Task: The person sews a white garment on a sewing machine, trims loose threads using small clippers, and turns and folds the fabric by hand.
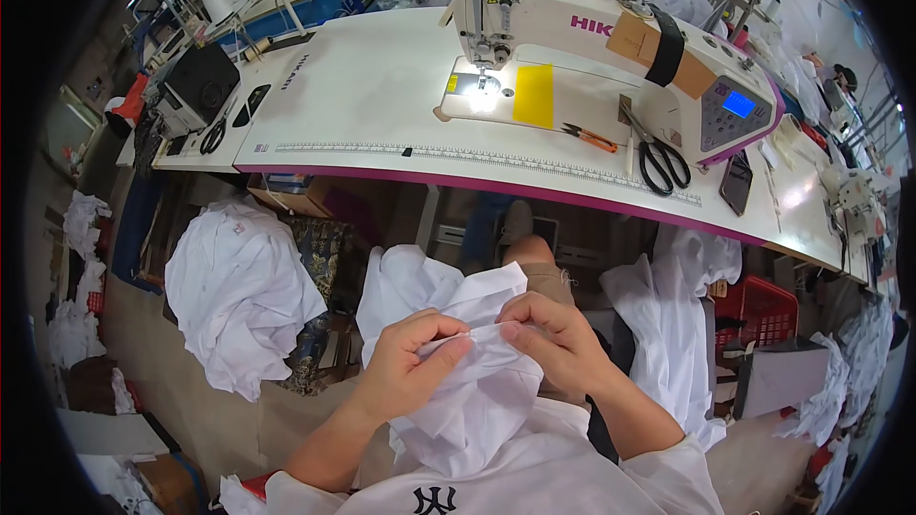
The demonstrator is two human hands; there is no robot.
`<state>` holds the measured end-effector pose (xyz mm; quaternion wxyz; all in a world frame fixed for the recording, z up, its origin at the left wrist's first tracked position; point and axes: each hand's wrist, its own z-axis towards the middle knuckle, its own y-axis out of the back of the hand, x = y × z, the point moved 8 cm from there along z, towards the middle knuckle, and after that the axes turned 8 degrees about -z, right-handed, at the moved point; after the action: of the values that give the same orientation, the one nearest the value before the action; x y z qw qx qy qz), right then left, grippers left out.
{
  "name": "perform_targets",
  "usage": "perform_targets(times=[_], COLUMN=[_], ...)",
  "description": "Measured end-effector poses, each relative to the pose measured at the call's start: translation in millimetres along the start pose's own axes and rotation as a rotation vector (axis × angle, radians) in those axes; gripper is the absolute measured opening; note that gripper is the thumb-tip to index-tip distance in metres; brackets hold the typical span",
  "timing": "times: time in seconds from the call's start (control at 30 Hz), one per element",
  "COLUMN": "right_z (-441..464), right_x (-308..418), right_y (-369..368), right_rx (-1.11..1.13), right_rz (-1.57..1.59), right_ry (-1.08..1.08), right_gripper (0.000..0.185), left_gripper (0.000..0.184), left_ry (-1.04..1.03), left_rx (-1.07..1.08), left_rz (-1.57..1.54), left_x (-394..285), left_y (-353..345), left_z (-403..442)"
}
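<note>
A white garment (468,410) lies bunched over my lap, its folds hanging toward my knees. My left hand (415,362) pinches an edge of it between thumb and fingers. Close beside, my right hand (553,339) grips the same edge, so a short stretch of fabric runs between the two hands. Both hands are in front of my body, below the front edge of the sewing table. What kind of garment it is cannot be made out.
A lit sewing machine (487,48) stands on the white table (363,76). Black scissors (658,157), an orange-handled snipper (590,137) and a phone (736,181) lie on it. White fabric piles (239,286) sit left and right (668,324). A red basket (763,310) is at right.
</note>
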<state>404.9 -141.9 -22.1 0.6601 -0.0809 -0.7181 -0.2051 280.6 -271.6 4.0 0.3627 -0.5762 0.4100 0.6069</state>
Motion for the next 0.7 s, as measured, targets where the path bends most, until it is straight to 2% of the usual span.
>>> perform_targets(times=[0.07, 0.3, 0.37, 0.4, 0.47, 0.5, 0.57, 0.6, 0.67, 0.7], right_z=[-1, 11, 13, 14, 17, 17, 17, 18, 16, 17], right_x=[-6, -3, 25, 27, 22, 24, 13, 13, 0, -2], right_y=[-3, -8, -1, 1, -8, -8, -14, -14, -21, -21], right_rx=[0.064, 0.067, -0.084, -0.084, 0.086, 0.086, 0.189, 0.191, 0.273, 0.274], right_rz=[0.015, -0.035, -0.182, -0.182, -0.164, -0.164, -0.060, -0.060, 0.155, 0.156], right_ry=[-0.139, -0.021, 0.372, 0.370, 0.228, 0.229, 0.035, 0.035, -0.115, -0.116], right_gripper=[0.015, 0.015, 0.015, 0.015, 0.015, 0.015, 0.014, 0.014, 0.013, 0.013], left_gripper=[0.010, 0.010, 0.010, 0.009, 0.009, 0.009, 0.010, 0.010, 0.010, 0.011], left_ry=[0.015, 0.023, 0.013, 0.006, -0.003, 0.005, 0.014, 0.015, 0.018, 0.024], left_rx=[0.001, -0.011, -0.010, -0.002, 0.007, 0.011, 0.013, 0.019, 0.025, 0.025], left_rz=[-0.002, 0.005, 0.015, 0.039, 0.064, 0.069, 0.074, 0.048, 0.021, -0.003], left_x=[1, 8, 8, 7, 6, 5, 6, 7, 8, 8], left_y=[0, -1, -2, -3, -5, -5, -4, -4, -3, -3], left_z=[0, 1, 2, 2, 3, 3, 2, 2, 1, 0])
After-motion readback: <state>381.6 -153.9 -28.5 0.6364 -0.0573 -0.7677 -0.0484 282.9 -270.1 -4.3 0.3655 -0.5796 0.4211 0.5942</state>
